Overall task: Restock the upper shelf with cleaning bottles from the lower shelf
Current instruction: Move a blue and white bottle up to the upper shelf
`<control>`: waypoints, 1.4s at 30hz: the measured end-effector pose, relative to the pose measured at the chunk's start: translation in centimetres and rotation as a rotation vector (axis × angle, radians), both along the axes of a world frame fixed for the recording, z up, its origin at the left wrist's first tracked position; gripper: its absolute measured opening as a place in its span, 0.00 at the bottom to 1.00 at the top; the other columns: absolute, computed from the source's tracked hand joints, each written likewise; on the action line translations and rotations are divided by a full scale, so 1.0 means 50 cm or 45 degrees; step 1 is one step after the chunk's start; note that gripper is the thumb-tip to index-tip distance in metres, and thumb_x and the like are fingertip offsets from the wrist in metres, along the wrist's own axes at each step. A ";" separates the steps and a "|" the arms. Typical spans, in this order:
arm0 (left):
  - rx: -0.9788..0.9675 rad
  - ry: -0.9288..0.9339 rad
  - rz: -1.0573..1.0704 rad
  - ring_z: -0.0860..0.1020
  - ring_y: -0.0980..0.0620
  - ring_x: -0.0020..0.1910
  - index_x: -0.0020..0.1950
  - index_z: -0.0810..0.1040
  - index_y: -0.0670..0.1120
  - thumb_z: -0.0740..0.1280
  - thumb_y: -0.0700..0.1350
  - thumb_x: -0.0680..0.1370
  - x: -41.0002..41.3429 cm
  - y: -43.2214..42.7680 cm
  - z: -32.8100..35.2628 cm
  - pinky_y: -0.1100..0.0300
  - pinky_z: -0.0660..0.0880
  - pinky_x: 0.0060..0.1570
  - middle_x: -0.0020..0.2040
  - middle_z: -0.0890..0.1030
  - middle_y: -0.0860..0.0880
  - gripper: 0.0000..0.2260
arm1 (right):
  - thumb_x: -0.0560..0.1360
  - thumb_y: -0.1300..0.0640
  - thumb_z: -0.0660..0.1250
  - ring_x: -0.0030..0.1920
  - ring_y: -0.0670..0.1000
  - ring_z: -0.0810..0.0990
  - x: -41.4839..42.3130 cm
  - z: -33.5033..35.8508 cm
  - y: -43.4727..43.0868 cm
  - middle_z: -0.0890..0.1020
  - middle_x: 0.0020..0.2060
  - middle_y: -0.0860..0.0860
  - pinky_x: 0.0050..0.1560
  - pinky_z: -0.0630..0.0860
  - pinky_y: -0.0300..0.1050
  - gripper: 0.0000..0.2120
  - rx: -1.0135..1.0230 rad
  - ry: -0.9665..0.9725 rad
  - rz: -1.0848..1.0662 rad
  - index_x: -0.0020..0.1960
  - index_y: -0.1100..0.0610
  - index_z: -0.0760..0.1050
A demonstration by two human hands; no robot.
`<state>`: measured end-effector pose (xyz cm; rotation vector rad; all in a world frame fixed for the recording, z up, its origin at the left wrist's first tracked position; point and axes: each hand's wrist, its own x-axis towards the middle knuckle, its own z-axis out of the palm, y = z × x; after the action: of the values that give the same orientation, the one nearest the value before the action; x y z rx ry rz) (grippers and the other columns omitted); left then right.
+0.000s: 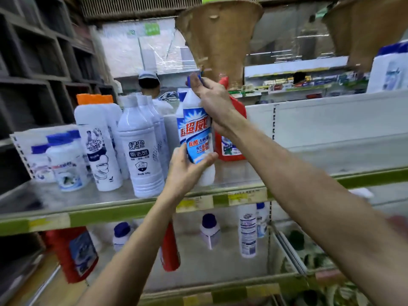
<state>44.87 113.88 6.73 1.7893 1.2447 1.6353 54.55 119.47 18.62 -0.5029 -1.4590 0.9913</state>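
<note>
Blue-labelled bottle (198, 138) is held upright in 2 hands: left hand (187, 173) curls round its base, right hand (213, 100) grips its neck. Placing step, I judge. Next, settle it on the upper shelf (110, 213) under the left hand, clear of the red bottle (229, 154) behind the right wrist.

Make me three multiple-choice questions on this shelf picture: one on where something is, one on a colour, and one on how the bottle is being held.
1. Where does the red bottle on the upper shelf stand?
A) at the far left end
B) just behind the held bottle, to its right
C) lying flat at the front edge

2. What colour is the cap of the Muscle-branded bottle?
A) green
B) orange
C) black

3. How is the held bottle gripped?
A) left hand only
B) not at all
C) both hands

Answers:
1. B, red shows past the right hand.
2. B, the cap is plainly orange.
3. C, the left hand wraps its lower body and the right its neck.
</note>
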 end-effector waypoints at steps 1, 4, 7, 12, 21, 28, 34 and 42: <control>-0.007 0.009 0.020 0.81 0.58 0.39 0.50 0.80 0.47 0.77 0.53 0.70 -0.005 0.006 -0.001 0.61 0.76 0.38 0.42 0.84 0.50 0.14 | 0.81 0.50 0.65 0.47 0.51 0.79 -0.006 -0.006 0.011 0.83 0.44 0.53 0.55 0.79 0.55 0.11 0.000 -0.003 0.012 0.46 0.55 0.80; -0.070 -0.030 0.061 0.82 0.57 0.41 0.49 0.77 0.52 0.77 0.44 0.72 -0.016 0.019 -0.014 0.58 0.80 0.46 0.45 0.84 0.48 0.11 | 0.82 0.52 0.65 0.44 0.49 0.79 -0.017 -0.029 0.036 0.82 0.43 0.53 0.50 0.77 0.50 0.11 -0.018 0.013 -0.041 0.48 0.58 0.79; -0.136 -0.067 0.080 0.83 0.50 0.49 0.59 0.75 0.47 0.77 0.43 0.73 -0.016 0.021 -0.029 0.53 0.81 0.55 0.52 0.83 0.46 0.17 | 0.81 0.52 0.65 0.47 0.51 0.80 -0.026 -0.049 0.055 0.83 0.43 0.52 0.55 0.79 0.56 0.10 -0.005 0.006 -0.076 0.43 0.53 0.79; -0.178 -0.069 0.151 0.82 0.51 0.51 0.65 0.72 0.46 0.76 0.45 0.73 -0.017 0.038 -0.030 0.54 0.80 0.55 0.55 0.83 0.47 0.23 | 0.78 0.48 0.68 0.44 0.53 0.78 -0.041 -0.054 0.076 0.84 0.42 0.60 0.53 0.78 0.64 0.15 0.028 -0.013 -0.145 0.41 0.58 0.80; -0.131 -0.041 0.272 0.82 0.54 0.50 0.63 0.73 0.48 0.77 0.48 0.72 -0.023 0.060 -0.039 0.56 0.80 0.52 0.54 0.83 0.50 0.23 | 0.80 0.45 0.64 0.42 0.54 0.73 -0.055 -0.059 0.090 0.76 0.39 0.54 0.45 0.72 0.52 0.16 0.115 -0.154 -0.130 0.40 0.54 0.75; -0.103 -0.041 0.293 0.82 0.52 0.51 0.61 0.71 0.51 0.77 0.49 0.71 -0.023 0.073 -0.051 0.47 0.80 0.56 0.54 0.82 0.49 0.23 | 0.82 0.47 0.62 0.43 0.54 0.74 -0.059 -0.061 0.099 0.77 0.42 0.57 0.46 0.74 0.53 0.16 0.093 -0.166 -0.131 0.47 0.59 0.76; -0.048 -0.008 0.326 0.80 0.54 0.58 0.72 0.66 0.47 0.75 0.48 0.73 -0.022 0.048 -0.056 0.52 0.77 0.63 0.64 0.78 0.47 0.31 | 0.81 0.50 0.64 0.56 0.53 0.81 -0.031 -0.088 0.059 0.81 0.58 0.57 0.59 0.80 0.53 0.15 0.115 -0.125 -0.225 0.63 0.58 0.77; 0.275 -0.218 0.254 0.81 0.50 0.52 0.62 0.75 0.44 0.66 0.37 0.80 -0.012 -0.135 -0.165 0.60 0.77 0.54 0.51 0.81 0.48 0.11 | 0.77 0.57 0.66 0.47 0.51 0.80 0.107 -0.288 -0.114 0.81 0.47 0.55 0.51 0.80 0.45 0.07 -0.073 0.464 0.120 0.52 0.59 0.79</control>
<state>44.29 107.10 -1.52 1.6441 1.2410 2.0575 59.89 113.75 4.20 -0.2773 -1.1377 1.1362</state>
